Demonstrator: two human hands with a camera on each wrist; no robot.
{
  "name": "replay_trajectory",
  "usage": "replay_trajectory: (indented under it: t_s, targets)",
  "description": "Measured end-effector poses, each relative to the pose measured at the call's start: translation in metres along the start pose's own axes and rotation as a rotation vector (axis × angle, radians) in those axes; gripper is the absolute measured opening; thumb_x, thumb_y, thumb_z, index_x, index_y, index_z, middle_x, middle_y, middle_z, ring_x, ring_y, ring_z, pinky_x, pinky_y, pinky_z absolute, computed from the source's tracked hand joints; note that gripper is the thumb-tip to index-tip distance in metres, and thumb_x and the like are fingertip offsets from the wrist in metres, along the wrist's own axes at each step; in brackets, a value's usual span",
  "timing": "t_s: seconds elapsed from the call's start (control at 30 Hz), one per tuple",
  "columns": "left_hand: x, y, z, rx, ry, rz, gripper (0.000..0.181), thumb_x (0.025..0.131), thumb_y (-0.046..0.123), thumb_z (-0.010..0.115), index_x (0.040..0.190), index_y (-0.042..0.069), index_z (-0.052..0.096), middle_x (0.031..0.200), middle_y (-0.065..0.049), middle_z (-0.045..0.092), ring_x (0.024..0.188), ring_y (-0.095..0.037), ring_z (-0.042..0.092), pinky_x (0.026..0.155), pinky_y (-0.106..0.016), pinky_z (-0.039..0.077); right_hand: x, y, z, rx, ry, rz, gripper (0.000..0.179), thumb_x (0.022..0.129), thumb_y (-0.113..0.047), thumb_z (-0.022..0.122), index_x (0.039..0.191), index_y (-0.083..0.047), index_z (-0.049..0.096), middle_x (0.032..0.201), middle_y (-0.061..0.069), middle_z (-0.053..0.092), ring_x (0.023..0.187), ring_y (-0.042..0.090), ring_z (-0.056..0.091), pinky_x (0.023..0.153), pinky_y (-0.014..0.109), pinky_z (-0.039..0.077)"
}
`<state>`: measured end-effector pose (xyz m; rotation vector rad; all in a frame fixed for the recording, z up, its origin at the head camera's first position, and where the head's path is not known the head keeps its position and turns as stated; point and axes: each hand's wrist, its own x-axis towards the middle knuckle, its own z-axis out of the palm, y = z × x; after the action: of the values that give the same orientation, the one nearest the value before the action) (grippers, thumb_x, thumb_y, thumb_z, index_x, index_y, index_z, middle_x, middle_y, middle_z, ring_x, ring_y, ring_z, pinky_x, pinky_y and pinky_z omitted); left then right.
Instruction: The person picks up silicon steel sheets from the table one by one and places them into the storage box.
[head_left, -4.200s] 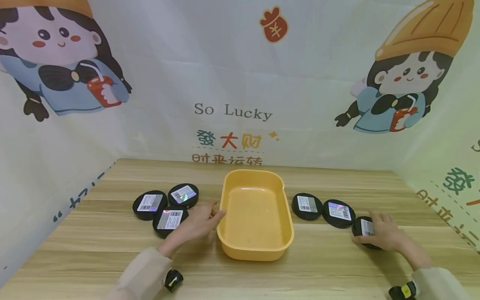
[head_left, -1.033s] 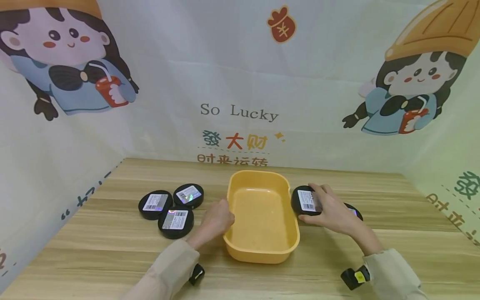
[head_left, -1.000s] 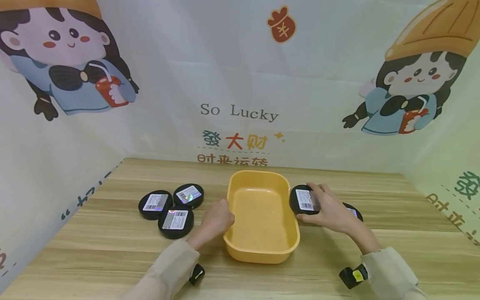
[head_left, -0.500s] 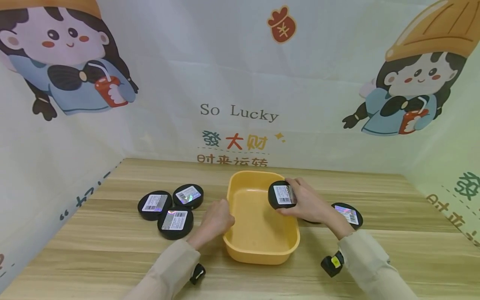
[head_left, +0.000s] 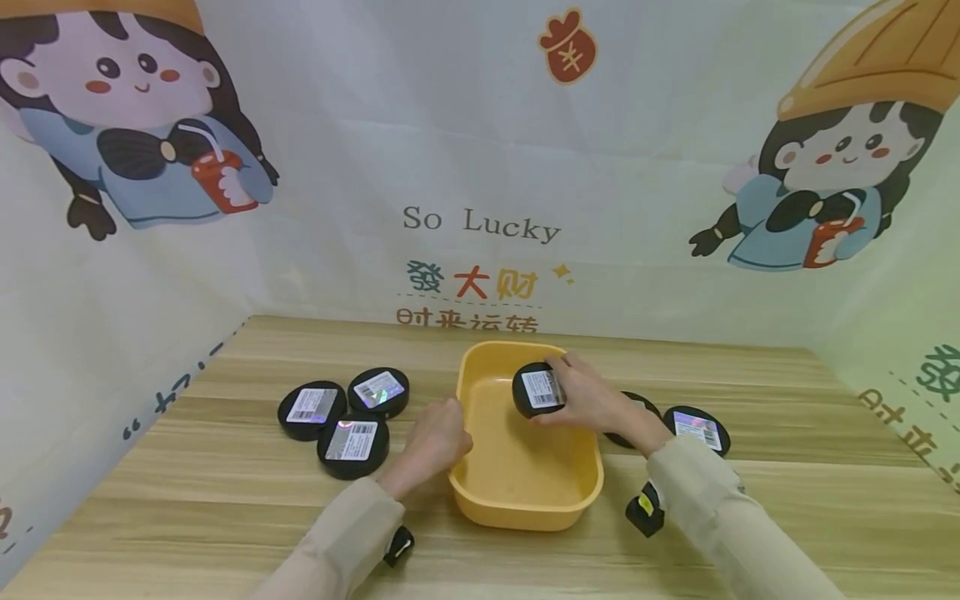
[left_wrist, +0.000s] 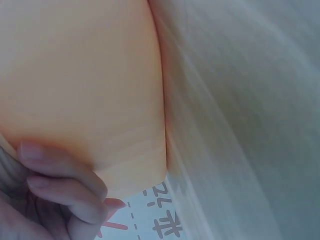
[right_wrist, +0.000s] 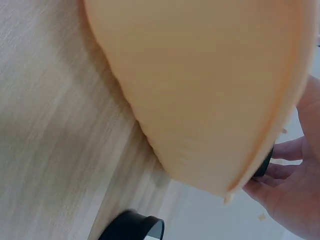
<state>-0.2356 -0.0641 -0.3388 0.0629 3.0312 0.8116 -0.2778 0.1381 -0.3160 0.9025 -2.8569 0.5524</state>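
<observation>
We saw the right hand [head_left: 585, 397] grasping a disc [head_left: 537, 390] by its edge, fingers at the far side and thumb at the near side. The disc sat ahead of the palm, to its left, label upward, over the tub [head_left: 517, 517]. Our left hand [head_left: 429, 440] was clenched on the tub's left rim. Three discs [head_left: 352, 447] lay clustered on the counter [head_left: 172, 508] left of the tub; two discs [head_left: 697, 429] lay to its right, one partly hidden behind our right forearm.
</observation>
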Motion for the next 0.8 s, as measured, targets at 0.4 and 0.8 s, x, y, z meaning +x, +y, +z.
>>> replay_trajectory:
  t_s: [0.4,0.8]
  targets:
    - [0.001,0.0,0.001,0.011,-0.003,-0.007,0.011,0.067,-0.001,0.06,0.077,-0.002,0.055,0.065,-0.009,0.05,0.057,-0.021,0.05,0.046,-0.025,0.042,0.014,0.002,0.016,0.019,-0.068,0.001,0.079,0.066,-0.036,0.076,0.122,0.007,0.04,0.109,0.019,0.047,0.091,0.025,0.048,0.082,0.039,0.042]
    - [-0.001,0.002,0.0,0.036,0.004,0.009,0.013,0.068,-0.001,0.061,0.08,-0.003,0.055,0.066,-0.01,0.051,0.057,-0.021,0.05,0.046,-0.026,0.042,0.024,-0.002,0.026,-0.04,-0.126,0.031,0.083,0.064,-0.038,0.076,0.122,0.01,0.04,0.105,0.022,0.049,0.094,0.028,0.047,0.084,0.039,0.041]
